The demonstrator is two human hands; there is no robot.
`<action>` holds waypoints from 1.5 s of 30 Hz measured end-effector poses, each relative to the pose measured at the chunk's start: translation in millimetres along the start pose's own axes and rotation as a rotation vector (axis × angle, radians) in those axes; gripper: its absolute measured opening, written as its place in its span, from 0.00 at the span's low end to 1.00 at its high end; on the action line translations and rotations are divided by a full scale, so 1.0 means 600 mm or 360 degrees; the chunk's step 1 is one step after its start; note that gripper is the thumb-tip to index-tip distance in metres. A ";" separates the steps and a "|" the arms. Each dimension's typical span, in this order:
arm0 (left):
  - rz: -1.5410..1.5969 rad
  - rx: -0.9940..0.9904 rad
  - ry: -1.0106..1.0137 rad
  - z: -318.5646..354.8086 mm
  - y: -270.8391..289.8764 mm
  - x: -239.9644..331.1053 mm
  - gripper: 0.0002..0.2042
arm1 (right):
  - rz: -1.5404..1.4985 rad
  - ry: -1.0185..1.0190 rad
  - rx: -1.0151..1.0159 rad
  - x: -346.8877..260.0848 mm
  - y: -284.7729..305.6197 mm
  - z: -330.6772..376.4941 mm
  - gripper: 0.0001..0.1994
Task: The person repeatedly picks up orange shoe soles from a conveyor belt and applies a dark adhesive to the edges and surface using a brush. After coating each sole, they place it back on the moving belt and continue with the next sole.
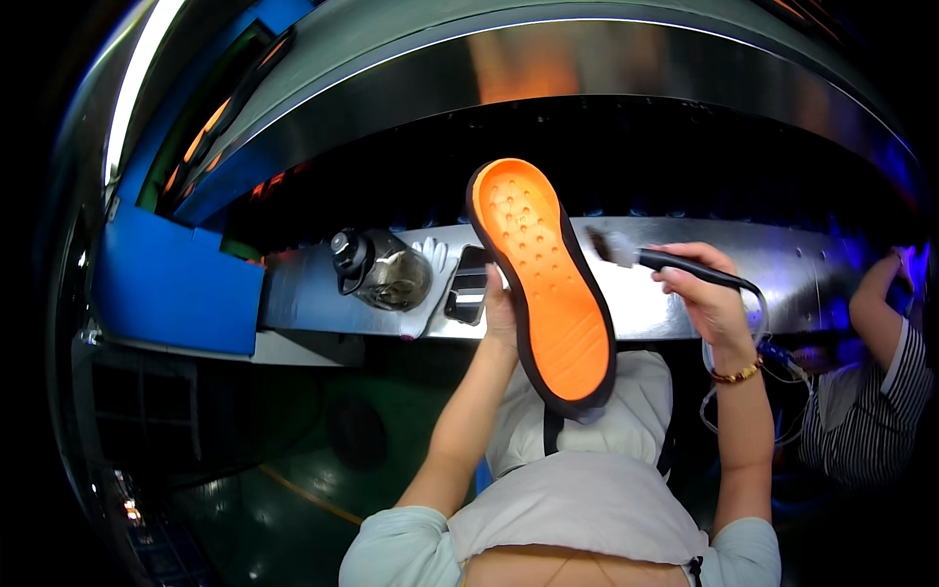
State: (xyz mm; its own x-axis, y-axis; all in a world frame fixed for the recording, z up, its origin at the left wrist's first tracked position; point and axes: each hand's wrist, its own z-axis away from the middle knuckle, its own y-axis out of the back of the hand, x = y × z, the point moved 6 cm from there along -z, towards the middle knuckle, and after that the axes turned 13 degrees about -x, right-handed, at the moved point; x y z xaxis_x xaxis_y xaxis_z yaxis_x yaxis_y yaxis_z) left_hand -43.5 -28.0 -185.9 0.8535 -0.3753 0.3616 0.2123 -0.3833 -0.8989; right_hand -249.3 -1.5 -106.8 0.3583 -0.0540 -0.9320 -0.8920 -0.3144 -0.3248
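An orange shoe sole with a black rim (558, 303) is held up in front of me, its dimpled orange face toward me. My left hand (501, 311) grips its left edge; the thumb shows and the other fingers are hidden behind it. To the right of the sole, my right hand (706, 289) is closed around the black handle of a brush (616, 248). Its dark bristles point left toward the sole and stay apart from it. A pale cable runs down from the handle's end past my wrist.
A metal ledge (303, 298) crosses ahead, with a dark bottle (386, 271), a white glove (426, 293) and a phone (467, 293) on its left part. Behind it rises a long metal housing (411, 93). A blue box (176, 279) stands left; another person in stripes (871, 411) sits right.
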 end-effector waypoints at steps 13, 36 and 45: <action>-0.0279 0.0159 -0.0012 -0.012 -0.047 -0.066 0.41 | 0.0050 -0.0133 -0.0108 0.013 -0.020 -0.099 0.08; -0.0241 0.0158 -0.0065 -0.009 -0.049 -0.019 0.37 | 0.0719 0.0110 -0.0352 -0.067 -0.095 -0.054 0.08; -0.0172 0.0241 0.0024 -0.013 -0.074 -0.030 0.39 | 0.0803 0.0170 -0.0822 -0.070 -0.143 -0.028 0.08</action>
State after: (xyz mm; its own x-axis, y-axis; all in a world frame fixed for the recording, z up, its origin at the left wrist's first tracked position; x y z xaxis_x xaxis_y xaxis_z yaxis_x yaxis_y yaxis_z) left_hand -72.2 -10.9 -150.9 0.8147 -0.3521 0.4609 0.3726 -0.2912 -0.8811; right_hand -183.4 11.5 -36.9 -0.0139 -0.3942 -0.9189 -0.7213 -0.6325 0.2822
